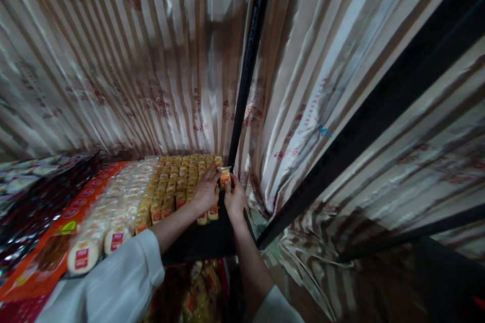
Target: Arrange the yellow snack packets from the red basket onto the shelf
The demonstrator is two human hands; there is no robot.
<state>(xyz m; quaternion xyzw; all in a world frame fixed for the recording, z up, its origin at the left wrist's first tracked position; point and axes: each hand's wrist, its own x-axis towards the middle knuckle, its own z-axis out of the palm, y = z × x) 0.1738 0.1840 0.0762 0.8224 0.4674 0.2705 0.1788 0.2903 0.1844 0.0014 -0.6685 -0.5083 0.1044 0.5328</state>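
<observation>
Between my two hands is a small yellow snack packet [225, 176] with a red-and-orange label. My right hand [235, 199] pinches it from the right, thumb in front. My left hand [207, 190] has its fingers at the packet's left edge, closed against it. Both hands are above the right end of rows of similar yellow packets [178, 176] standing on a dark shelf [200, 247]. Part of those rows is hidden behind my left hand and forearm.
Left of the yellow rows stand round white packaged cakes [84, 257], orange bags [56, 242] and dark shiny packs [34, 212]. A black shelf post [246, 75] rises behind my hands. Striped curtains [151, 70] hang around. More packets [200, 287] lie below the shelf.
</observation>
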